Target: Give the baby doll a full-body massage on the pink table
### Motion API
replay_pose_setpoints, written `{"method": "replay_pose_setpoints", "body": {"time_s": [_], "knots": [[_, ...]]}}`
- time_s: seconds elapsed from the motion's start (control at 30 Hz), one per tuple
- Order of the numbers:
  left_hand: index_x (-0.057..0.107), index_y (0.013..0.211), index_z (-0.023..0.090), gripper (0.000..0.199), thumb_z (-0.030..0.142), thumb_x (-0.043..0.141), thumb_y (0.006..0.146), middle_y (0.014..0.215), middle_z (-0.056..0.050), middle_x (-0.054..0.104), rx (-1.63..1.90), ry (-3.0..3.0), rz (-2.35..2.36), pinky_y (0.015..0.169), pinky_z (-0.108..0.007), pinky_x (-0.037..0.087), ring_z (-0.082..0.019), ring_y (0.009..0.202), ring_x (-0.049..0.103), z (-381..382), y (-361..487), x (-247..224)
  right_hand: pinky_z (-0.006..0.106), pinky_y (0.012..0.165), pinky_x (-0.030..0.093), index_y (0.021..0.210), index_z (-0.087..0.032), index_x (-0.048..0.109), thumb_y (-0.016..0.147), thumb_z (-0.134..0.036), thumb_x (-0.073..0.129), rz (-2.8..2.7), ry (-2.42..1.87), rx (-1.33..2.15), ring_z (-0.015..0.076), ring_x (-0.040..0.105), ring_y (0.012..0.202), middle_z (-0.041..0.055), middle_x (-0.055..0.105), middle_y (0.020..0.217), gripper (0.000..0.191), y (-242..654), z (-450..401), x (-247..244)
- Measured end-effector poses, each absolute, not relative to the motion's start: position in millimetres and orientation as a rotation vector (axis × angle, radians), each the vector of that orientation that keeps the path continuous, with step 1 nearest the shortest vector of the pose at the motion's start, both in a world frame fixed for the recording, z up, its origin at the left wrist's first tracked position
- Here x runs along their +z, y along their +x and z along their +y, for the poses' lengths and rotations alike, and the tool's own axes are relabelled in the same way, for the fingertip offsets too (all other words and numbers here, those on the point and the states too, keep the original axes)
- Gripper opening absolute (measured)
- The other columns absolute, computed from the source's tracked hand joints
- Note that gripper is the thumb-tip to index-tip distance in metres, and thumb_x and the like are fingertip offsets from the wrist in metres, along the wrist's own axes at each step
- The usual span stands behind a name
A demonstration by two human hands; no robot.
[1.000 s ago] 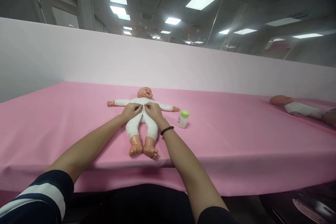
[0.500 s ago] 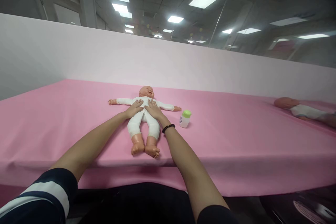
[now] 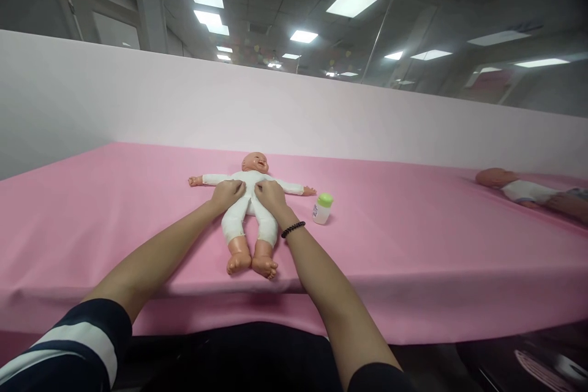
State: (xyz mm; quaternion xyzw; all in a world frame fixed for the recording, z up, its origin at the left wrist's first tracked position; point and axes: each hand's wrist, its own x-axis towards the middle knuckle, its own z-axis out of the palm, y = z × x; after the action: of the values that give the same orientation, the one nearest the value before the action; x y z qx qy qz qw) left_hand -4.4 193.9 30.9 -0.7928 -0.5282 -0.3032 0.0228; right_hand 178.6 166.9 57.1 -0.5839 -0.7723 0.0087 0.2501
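A baby doll [image 3: 250,188] with a white cloth body lies on its back on the pink-covered table, head away from me, bare feet towards me, arms spread wide. Curled into a fist, my left hand [image 3: 227,195] rests on the left side of the doll's torso. My right hand [image 3: 272,197], with a dark beaded bracelet [image 3: 293,229] at the wrist, is likewise closed against the torso's right side. A narrow gap separates the two fists, and no object shows in either. Just right of the doll stands a small bottle [image 3: 322,209] with a green cap.
The pink cover [image 3: 404,220] drapes over the table's front edge. A low white partition [image 3: 220,101] with glass above runs along the back. Far right lies a second doll [image 3: 528,190]; a brownish shape touches its lower part, too blurred to identify.
Both hands have gone from lying flat with fingers stretched over the doll's torso to closed fists at nearly the same spots. The doll and bottle stay put.
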Motion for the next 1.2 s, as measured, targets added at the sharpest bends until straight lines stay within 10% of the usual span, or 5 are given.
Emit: {"method": "replay_pose_setpoints", "body": {"time_s": [0.4,0.63,0.73,0.87,1.2], "knots": [[0.044,0.158,0.015,0.073,0.057,0.033,0.099,0.168,-0.008,0.031,-1.084,-2.982,-1.468,0.131,-0.047,0.008,-0.027,0.160,0.014,228.5,-10.0,6.1,0.053,0.129,0.003,0.167,-0.020,0.018,0.107,-0.049,0.031,-2.270,-1.515,0.495,0.0268,0.001,0.161,0.0062,0.004,0.173,0.068,186.6,190.8,43.0],[0.049,0.150,0.011,0.061,0.044,0.032,0.102,0.162,-0.019,0.041,-1.053,-2.697,-1.812,0.123,-0.048,0.029,-0.031,0.154,0.033,213.5,-5.9,14.8,0.054,0.125,0.021,0.161,-0.008,0.034,0.107,-0.050,0.030,-2.025,-1.726,0.340,0.0339,0.026,0.156,0.0210,0.027,0.167,0.068,184.2,183.6,43.1],[0.070,0.114,0.015,0.048,0.042,0.032,0.101,0.120,-0.019,0.073,-0.941,-2.511,-1.854,0.100,-0.045,0.048,-0.033,0.114,0.068,199.4,-3.5,24.4,0.045,0.110,0.042,0.133,-0.005,0.065,0.106,-0.048,0.036,-1.974,-1.768,0.179,0.0361,0.060,0.128,0.0269,0.064,0.133,0.059,183.2,175.2,48.5],[0.071,0.082,0.019,0.047,0.042,0.034,0.101,0.089,-0.014,0.077,-0.968,-2.447,-1.689,0.086,-0.040,0.050,-0.029,0.087,0.071,190.1,-0.9,30.3,0.037,0.095,0.047,0.108,-0.009,0.076,0.105,-0.038,0.043,-1.946,-1.736,0.014,0.0314,0.068,0.106,0.0228,0.073,0.110,0.044,183.0,170.2,53.9],[0.052,0.152,0.014,0.073,0.061,0.031,0.100,0.161,-0.009,0.045,-1.116,-3.012,-1.304,0.128,-0.039,0.023,-0.024,0.153,0.036,208.1,-6.8,20.8,0.033,0.124,0.028,0.152,-0.013,0.052,0.105,-0.030,0.036,-2.203,-1.214,0.369,0.0192,0.041,0.149,0.0107,0.045,0.159,0.052,188.4,190.9,37.2]]}}
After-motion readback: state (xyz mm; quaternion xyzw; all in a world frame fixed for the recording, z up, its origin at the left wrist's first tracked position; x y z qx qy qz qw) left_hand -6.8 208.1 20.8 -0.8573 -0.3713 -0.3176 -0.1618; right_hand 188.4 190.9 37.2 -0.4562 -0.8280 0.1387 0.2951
